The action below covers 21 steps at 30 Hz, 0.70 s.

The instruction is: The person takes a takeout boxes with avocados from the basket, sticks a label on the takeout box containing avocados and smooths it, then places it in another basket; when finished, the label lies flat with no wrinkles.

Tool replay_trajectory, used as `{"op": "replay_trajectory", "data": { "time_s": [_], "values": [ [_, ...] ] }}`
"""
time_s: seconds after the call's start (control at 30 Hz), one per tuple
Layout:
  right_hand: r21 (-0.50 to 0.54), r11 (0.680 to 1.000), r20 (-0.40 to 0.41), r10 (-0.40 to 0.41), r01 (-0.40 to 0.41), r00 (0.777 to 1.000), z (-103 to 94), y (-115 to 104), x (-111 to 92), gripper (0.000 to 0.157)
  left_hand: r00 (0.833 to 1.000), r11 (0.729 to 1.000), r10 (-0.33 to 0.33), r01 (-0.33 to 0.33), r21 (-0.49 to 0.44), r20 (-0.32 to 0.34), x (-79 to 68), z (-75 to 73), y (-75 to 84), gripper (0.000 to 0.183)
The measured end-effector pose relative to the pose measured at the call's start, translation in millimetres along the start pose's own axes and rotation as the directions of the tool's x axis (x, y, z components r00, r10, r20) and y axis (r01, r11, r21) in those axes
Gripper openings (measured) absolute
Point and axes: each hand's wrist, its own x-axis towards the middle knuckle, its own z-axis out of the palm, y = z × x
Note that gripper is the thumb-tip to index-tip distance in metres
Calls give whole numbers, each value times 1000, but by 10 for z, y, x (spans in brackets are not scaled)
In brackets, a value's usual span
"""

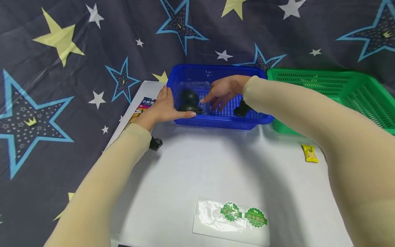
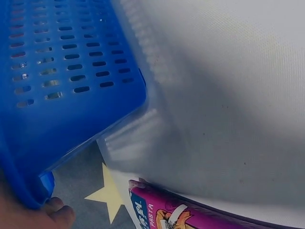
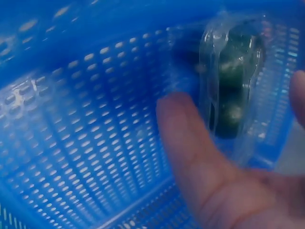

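Observation:
A blue perforated basket [image 1: 216, 120] stands at the back of the white table. Inside its left end, a clear plastic package [image 3: 245, 90] holds dark green rounded items [image 1: 189, 97]. My left hand [image 1: 163, 107] rests at the basket's front left corner, fingers straight along the side and thumb stretched over the front rim. In the left wrist view, its fingertips [image 2: 62, 217] show beside the rim's corner. My right hand [image 1: 224, 90] reaches down into the basket, holding nothing. Its index finger points at the package's right side, with the other fingers hanging loosely.
A green basket [image 1: 324, 76] adjoins the blue one on the right. A purple pasta packet [image 2: 167, 210] lies left of the blue basket. A small yellow packet [image 1: 310, 153] is at the right. Near the front lies a white plastic sheet [image 1: 216, 219] with green badges. Star-patterned cloth hangs behind.

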Motion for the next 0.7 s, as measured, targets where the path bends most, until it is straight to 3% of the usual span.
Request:
{"op": "replay_trajectory", "data": {
  "time_s": [0.23,0.4,0.53,0.7],
  "values": [
    [-14,1000,-153,-16,14,988,55,-53,-45,93,1000,1000,7,-7,11,8,2,7,8,142],
    [17,1000,-247,0,5,969,173,-106,-27,102,1000,999,10,-11,30,21,-9,10,4,140],
    [52,999,-256,-3,17,967,262,-96,4,107,1000,999,5,-6,39,30,-13,7,10,140],
    [133,989,-212,-38,67,976,296,-36,3,114,999,999,11,-13,38,32,-11,3,23,140]
  ]
}}
